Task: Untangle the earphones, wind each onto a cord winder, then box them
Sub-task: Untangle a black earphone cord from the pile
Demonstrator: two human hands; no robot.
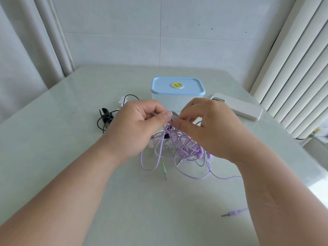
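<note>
Both hands meet over the middle of the table (71, 157). The left hand (140, 126) pinches strands of the purple earphone tangle (179, 146) between thumb and curled forefinger. The right hand (209, 128), just beside it, nips the same bunch with its fingertips. The exact strands each one grips are lost where the fingers crowd together. The tangle hangs below both hands and spreads onto the table between the wrists. A pale green plug (164, 170) pokes out beneath it, its cord hard to trace among the purple loops. A purple plug (230, 213) lies by the right forearm, its lead hidden by the arm. Beyond the knuckles stands the box (177, 86), blue lid on, its lower front hidden by the hands. Past the left hand lies a black cord (105, 119) looped round a dark piece too small to make out. Beyond the right hand rests a white flat case (243, 107).
</note>
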